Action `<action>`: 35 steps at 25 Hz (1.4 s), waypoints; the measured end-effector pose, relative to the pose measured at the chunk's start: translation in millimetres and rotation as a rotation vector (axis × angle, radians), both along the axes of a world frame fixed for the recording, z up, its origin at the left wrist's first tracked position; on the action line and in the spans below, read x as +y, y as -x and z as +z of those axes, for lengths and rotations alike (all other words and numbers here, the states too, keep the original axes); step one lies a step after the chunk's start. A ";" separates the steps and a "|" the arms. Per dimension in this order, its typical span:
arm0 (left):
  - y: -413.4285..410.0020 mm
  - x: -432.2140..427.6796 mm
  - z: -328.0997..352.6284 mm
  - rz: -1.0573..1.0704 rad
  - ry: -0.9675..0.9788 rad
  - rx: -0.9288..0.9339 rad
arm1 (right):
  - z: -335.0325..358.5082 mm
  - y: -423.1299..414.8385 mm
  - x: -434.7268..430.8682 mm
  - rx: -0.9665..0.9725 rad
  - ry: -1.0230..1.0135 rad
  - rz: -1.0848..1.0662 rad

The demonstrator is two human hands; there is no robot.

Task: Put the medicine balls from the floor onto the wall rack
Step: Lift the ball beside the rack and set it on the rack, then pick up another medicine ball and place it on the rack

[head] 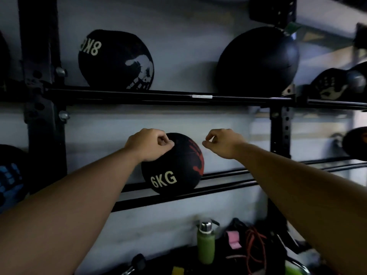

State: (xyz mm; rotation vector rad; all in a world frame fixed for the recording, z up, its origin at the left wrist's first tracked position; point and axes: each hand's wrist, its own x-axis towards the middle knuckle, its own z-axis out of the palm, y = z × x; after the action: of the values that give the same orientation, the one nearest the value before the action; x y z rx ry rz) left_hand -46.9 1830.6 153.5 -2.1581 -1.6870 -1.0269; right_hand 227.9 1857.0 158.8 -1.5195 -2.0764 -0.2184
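A black medicine ball marked 6KG (172, 171), with a red print on its right side, sits on the lower rails of the black wall rack (228, 176). My left hand (149, 144) rests on the ball's upper left with its fingers curled against the surface. My right hand (223, 142) hovers just right of the ball, fingers loosely curled, not touching it and holding nothing. On the upper rails (158, 96) stand a black 8KG ball (116, 60) with a white print and a larger plain black ball (258, 61).
More balls sit at the far right (331, 84) and far left (11, 175) of the rack. Black uprights (280, 132) frame the bay. Below stand a green bottle (206, 243), a red rope (256, 247), bags and a dumbbell end (137, 261).
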 end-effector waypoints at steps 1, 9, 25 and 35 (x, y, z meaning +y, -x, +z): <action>-11.0 -5.0 -0.3 -0.043 0.001 0.002 | -1.9 -9.7 -15.4 -0.004 -0.003 -0.038; -114.0 -62.1 -13.8 -0.308 0.014 -0.024 | -17.6 -107.2 -152.9 0.031 -0.001 -0.336; -351.4 -395.1 -141.9 -0.679 0.242 0.097 | -154.1 -309.8 -592.1 0.048 0.111 -0.764; -451.9 -599.6 -218.4 -1.106 0.350 0.181 | -242.4 -326.8 -888.9 0.148 0.177 -1.191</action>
State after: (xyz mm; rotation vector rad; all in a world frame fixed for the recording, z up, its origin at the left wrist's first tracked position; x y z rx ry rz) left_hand 405.0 1231.0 -64.8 -3.3700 -0.5039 -0.6666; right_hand 554.7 968.2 -83.5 -2.6053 -0.8615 -0.3310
